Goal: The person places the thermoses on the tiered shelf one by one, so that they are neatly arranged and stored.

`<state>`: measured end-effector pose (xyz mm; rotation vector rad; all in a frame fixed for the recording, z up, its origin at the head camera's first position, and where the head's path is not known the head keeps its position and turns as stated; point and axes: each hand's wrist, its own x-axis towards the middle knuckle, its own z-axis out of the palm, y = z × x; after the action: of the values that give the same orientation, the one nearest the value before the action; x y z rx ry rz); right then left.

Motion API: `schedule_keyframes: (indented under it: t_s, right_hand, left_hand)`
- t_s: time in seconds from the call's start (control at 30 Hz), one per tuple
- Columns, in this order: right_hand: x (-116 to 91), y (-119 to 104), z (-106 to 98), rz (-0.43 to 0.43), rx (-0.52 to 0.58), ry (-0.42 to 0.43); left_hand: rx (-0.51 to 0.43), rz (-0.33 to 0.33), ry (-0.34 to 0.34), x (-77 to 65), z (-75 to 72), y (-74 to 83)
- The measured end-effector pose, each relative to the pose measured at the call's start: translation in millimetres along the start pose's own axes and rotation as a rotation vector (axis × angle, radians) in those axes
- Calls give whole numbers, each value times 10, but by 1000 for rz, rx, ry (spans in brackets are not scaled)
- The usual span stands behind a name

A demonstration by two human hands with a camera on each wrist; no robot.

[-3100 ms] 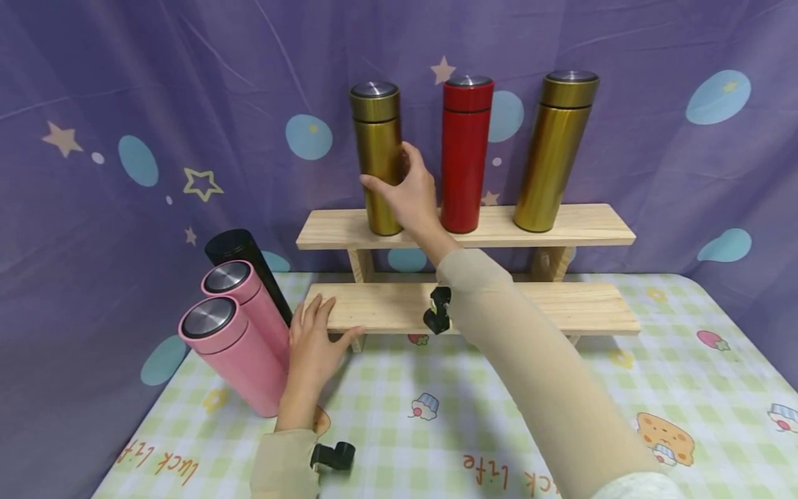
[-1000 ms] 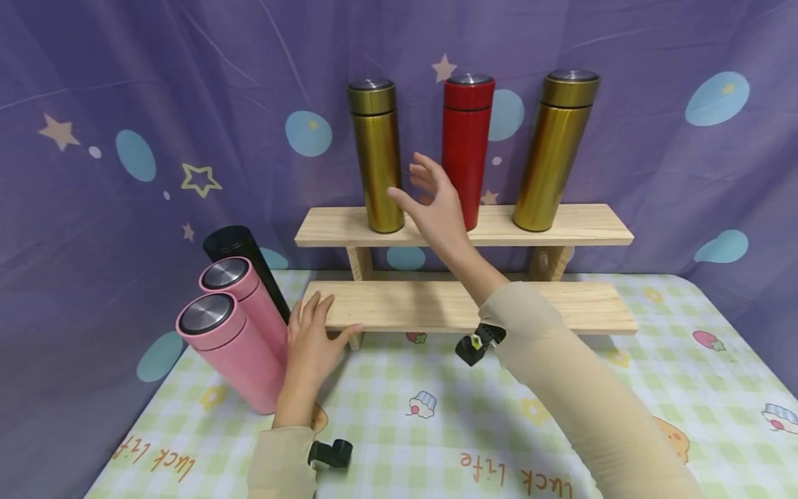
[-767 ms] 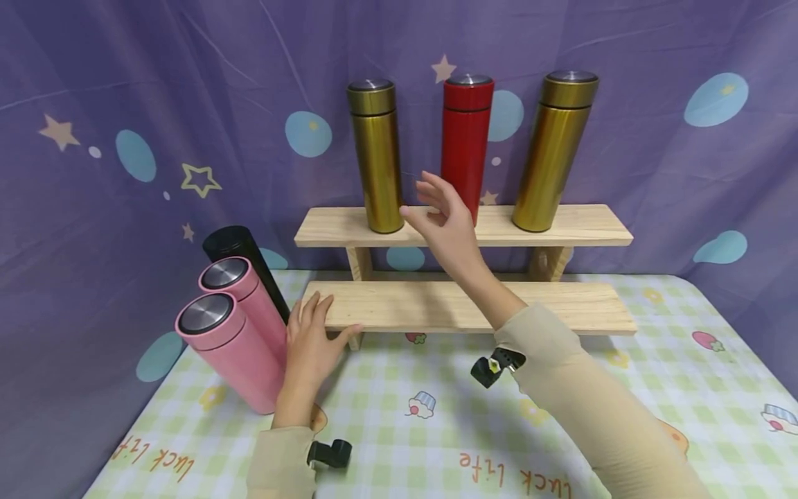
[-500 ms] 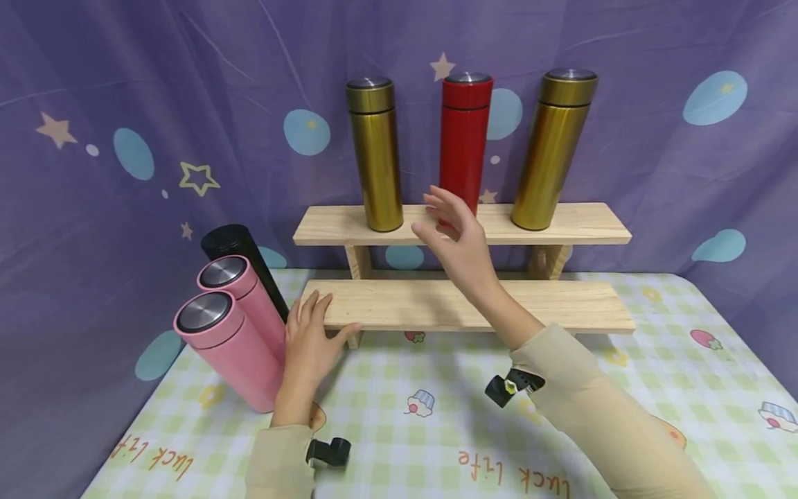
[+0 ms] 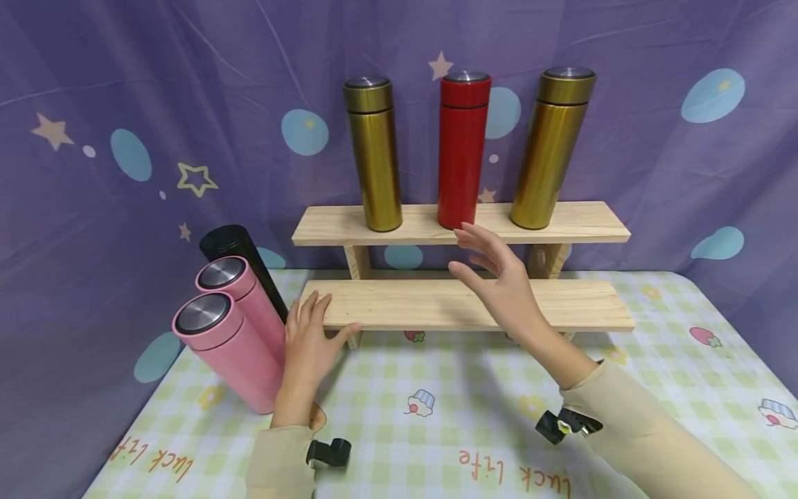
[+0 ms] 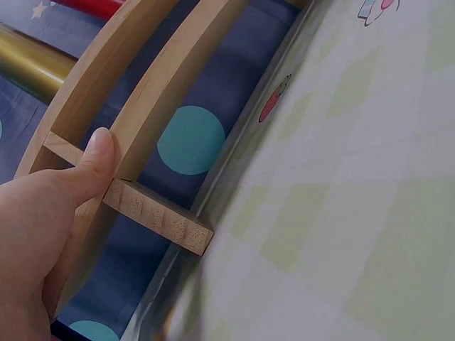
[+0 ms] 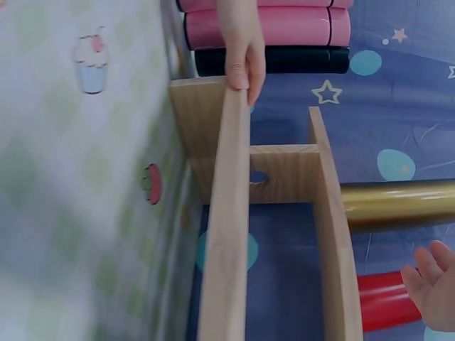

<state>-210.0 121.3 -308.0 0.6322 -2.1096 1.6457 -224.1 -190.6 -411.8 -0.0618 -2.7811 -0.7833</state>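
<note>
My left hand rests on the left end of the lower board of a two-tier wooden shelf. Its fingers lie over the top, and the thumb touches the front edge, as the left wrist view also shows. Holding nothing, my right hand hovers in front of the shelf, thumb and fingers apart. Along the upper board stand a gold thermos bottle at left, a red thermos bottle in the middle and another gold thermos bottle at right.
Left of the shelf stand two pink thermos bottles and a black bottle, close together. A checked cloth covers the table. Behind hangs a purple patterned curtain.
My right hand has let go of the left gold thermos bottle and moved down and to the right, away from it. That bottle stays standing on the upper board. The left hand has kept its place.
</note>
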Motion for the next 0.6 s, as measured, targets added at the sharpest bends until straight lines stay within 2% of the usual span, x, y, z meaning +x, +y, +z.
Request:
schedule_keyframes:
  t_s: [0.33, 0.6]
  right_hand:
    - [-252, 137, -164, -8, 83, 69]
    - [-408, 229, -377, -6, 22, 94]
  left_hand:
    - [-3, -1, 8, -8, -8, 15]
    - [-5, -6, -6, -17, -18, 13]
